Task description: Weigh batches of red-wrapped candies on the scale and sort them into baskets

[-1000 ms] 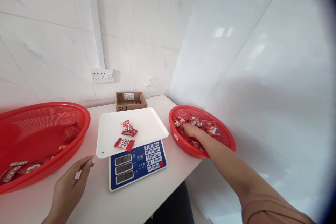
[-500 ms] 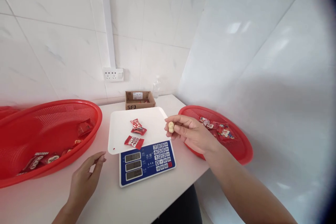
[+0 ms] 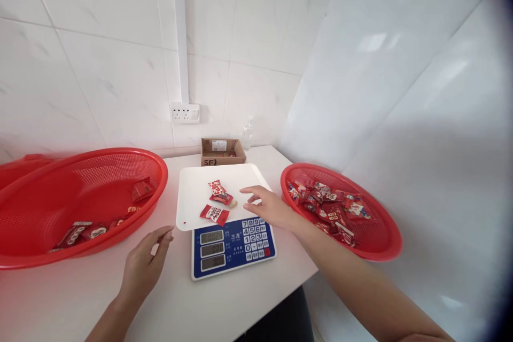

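The fingers (image 3: 252, 191) of the right hand (image 3: 272, 207) are spread, thumb and forefinger well apart with nothing between them, above the right part of the scale's (image 3: 240, 270) white tray (image 3: 192, 187). The left hand (image 3: 142, 264), beside the scale on its left, is half curled; its thumb and forefinger are narrowly parted, and nothing is visible in their grasp.

A pale, peanut-shaped piece (image 3: 233, 203), pinched by the right hand half a second earlier, now lies on the scale's tray, just right of the middle packet (image 3: 222, 199). Its release indicates that this placement is complete and that the right hand is free. Also on the tray are an upper packet (image 3: 217, 187), meeting the middle one, and a lower packet (image 3: 215, 215), nearest the scale's keys. A small red speck (image 3: 185, 223) marks the tray's near left corner. The scale's display (image 3: 212, 250) is lit too faintly for a sure reading.

Right of the scale, a red basket (image 3: 380, 235) holds a heap of mixed packets (image 3: 332, 208); the right forearm passes in front of its near left side. Left of the scale, a larger red basket (image 3: 48, 192) holds fewer packets (image 3: 74, 234). Behind the scale stand a cardboard box (image 3: 224, 161) and a clear bottle (image 3: 247, 133), neither obstructing the tray. The bench (image 3: 240, 310) carries the whole arrangement; the right hand alone overhangs the scale.
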`<state>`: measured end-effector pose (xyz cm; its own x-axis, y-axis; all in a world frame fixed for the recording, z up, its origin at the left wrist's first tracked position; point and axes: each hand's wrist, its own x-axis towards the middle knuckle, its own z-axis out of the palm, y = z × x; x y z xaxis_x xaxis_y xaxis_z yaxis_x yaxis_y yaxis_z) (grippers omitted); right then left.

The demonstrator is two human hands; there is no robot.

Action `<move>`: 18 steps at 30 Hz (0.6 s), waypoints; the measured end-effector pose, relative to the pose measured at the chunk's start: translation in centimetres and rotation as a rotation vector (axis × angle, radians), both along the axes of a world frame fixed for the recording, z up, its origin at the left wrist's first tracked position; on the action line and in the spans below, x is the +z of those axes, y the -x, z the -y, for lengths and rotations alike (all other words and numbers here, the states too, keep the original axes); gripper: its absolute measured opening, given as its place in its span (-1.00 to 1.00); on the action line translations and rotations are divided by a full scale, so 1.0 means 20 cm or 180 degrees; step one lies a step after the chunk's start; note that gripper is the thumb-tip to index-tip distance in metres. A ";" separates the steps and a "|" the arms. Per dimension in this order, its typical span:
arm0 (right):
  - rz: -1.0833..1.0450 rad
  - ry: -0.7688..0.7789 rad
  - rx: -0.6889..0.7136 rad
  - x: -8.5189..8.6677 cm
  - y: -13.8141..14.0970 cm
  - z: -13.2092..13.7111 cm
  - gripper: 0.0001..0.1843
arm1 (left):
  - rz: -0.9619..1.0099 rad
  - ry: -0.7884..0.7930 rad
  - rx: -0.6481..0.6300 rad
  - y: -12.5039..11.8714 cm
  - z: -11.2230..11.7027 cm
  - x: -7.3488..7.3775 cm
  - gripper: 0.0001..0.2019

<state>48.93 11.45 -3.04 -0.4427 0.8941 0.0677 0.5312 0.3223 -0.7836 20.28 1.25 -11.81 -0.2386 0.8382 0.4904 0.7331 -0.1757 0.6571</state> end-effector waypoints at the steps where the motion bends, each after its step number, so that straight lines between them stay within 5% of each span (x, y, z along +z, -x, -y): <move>1: 0.0101 -0.0204 0.0121 0.00 0.02 0.02 -0.59 | -0.0008 0.0005 0.0006 0.00 0.00 0.00 -0.65; 6: 0.0926 -0.0634 0.0866 -0.03 0.19 0.06 -0.42 | -0.0025 -0.0024 -0.0042 -0.01 0.01 0.00 -0.69; 12: 0.1558 -0.0551 0.1127 -0.09 0.36 -0.08 -0.39 | -0.0007 -0.0012 -0.0071 0.01 0.00 -0.02 -0.70; 18: 0.1136 -0.1012 0.0768 -0.03 0.21 -0.19 -0.41 | 0.0034 -0.0042 -0.0067 0.01 0.00 -0.01 -0.73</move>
<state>44.70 15.32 -3.56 -0.6782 0.7239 0.1264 0.6281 0.6604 -0.4116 20.09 1.32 -12.03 -0.2262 0.8366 0.4989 0.7221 -0.1998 0.6623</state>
